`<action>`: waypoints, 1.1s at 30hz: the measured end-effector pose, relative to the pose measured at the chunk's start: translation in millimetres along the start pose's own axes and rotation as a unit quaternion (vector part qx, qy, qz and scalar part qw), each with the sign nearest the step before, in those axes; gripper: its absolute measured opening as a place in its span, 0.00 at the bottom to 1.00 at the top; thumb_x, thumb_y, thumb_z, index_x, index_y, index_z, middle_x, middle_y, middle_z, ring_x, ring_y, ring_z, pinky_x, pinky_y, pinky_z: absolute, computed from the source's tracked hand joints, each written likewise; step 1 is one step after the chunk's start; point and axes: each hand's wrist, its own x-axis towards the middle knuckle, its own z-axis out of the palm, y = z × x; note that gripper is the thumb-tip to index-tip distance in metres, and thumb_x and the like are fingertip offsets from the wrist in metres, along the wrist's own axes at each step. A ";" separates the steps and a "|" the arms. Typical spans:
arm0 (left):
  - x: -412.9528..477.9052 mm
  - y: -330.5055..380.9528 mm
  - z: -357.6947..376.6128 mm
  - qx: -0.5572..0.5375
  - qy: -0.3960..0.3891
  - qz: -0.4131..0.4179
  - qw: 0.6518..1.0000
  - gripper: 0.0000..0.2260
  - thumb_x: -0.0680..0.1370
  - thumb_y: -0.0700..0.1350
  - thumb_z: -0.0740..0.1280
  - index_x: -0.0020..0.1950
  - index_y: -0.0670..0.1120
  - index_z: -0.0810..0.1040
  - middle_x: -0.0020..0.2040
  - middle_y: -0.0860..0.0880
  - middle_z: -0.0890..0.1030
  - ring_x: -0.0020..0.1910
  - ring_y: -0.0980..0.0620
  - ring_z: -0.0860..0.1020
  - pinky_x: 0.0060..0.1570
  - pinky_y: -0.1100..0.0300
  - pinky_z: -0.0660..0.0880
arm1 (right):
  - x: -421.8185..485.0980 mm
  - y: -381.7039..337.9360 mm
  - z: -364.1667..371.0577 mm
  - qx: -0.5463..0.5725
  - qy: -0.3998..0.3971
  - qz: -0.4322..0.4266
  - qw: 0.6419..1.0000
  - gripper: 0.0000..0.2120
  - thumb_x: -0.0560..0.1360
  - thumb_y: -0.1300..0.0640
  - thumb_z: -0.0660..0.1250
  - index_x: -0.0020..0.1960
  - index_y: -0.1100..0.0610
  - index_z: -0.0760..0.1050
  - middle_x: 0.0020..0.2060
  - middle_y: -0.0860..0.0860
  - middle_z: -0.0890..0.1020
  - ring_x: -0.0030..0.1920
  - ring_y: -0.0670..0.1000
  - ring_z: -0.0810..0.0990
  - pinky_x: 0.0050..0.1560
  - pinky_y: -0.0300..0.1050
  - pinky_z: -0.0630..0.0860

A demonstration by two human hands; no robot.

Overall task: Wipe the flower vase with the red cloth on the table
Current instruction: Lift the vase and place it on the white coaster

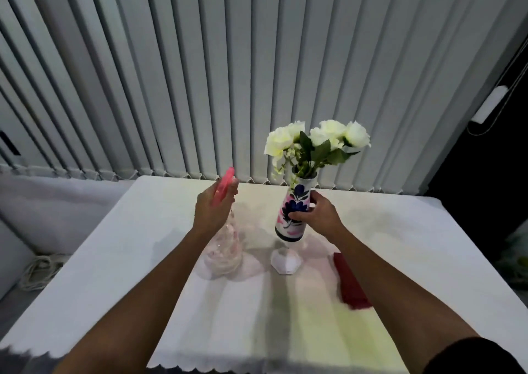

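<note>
A white flower vase (291, 216) with blue and pink painted flowers holds white roses (317, 139). My right hand (317, 216) grips its right side and holds it lifted and tilted above the table (128, 231). My left hand (211, 211) grips the pink trigger head of a clear spray bottle (223, 251), whose body hangs above the cloth-covered table. The red cloth (351, 282) lies folded on the table at the right, partly hidden under my right forearm.
A small white hexagonal object (285, 262) sits on the table below the vase. Grey vertical blinds (200, 73) hang behind the table. A coiled white cable (40, 268) lies on the floor at the left. The scalloped tablecloth edge is nearest me.
</note>
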 end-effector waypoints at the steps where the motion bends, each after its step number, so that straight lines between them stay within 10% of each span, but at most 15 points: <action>1: 1.2 -2.9 -3.2 0.007 0.007 0.004 1.000 0.12 0.75 0.62 0.63 0.50 0.59 0.81 0.39 0.48 0.84 0.37 0.51 0.83 0.46 0.49 0.79 | -1.1 4.5 1.3 -0.004 -0.009 0.001 1.000 0.27 0.58 0.51 0.80 0.55 0.49 0.75 0.52 0.47 0.84 0.49 0.50 0.83 0.55 0.51 0.79; 6: 5.3 -16.7 -19.8 0.006 0.038 0.017 0.999 0.11 0.71 0.66 0.60 0.41 0.63 0.78 0.42 0.42 0.84 0.43 0.40 0.82 0.49 0.42 0.78 | -7.4 9.2 8.6 -0.026 -0.051 -0.018 0.998 0.27 0.61 0.55 0.81 0.58 0.52 0.75 0.50 0.46 0.83 0.48 0.48 0.82 0.49 0.40 0.76; 12: 3.8 -37.8 -25.2 0.008 0.043 0.021 0.999 0.22 0.75 0.63 0.60 0.66 0.58 0.74 0.43 0.48 0.82 0.46 0.45 0.82 0.53 0.47 0.76 | -11.3 22.2 18.8 -0.031 -0.073 -0.014 0.997 0.27 0.61 0.55 0.80 0.58 0.53 0.76 0.47 0.44 0.82 0.45 0.44 0.80 0.47 0.39 0.74; 18: 1.1 -45.7 -31.3 0.106 0.039 0.014 0.993 0.19 0.79 0.58 0.59 0.70 0.60 0.68 0.46 0.48 0.81 0.46 0.45 0.79 0.50 0.53 0.73 | -16.3 36.8 24.3 -0.005 -0.087 0.007 0.996 0.29 0.62 0.59 0.81 0.60 0.54 0.75 0.49 0.45 0.82 0.45 0.42 0.80 0.44 0.31 0.74; 24: -20.8 -59.7 -18.4 0.122 0.105 0.024 0.987 0.15 0.79 0.48 0.64 0.64 0.46 0.71 0.48 0.51 0.76 0.47 0.43 0.78 0.46 0.56 0.71 | -17.6 48.0 27.6 0.016 -0.095 0.010 0.995 0.29 0.63 0.62 0.80 0.61 0.55 0.74 0.51 0.47 0.82 0.51 0.49 0.80 0.45 0.32 0.75; 33: -81.8 -70.3 33.2 0.179 0.236 0.020 0.955 0.29 0.71 0.36 0.68 0.70 0.35 0.63 0.67 0.32 0.66 0.67 0.35 0.65 0.68 0.45 0.65 | -20.0 57.4 24.9 0.029 -0.131 0.021 0.991 0.37 0.64 0.59 0.80 0.68 0.52 0.67 0.61 0.49 0.77 0.62 0.53 0.75 0.59 0.46 0.75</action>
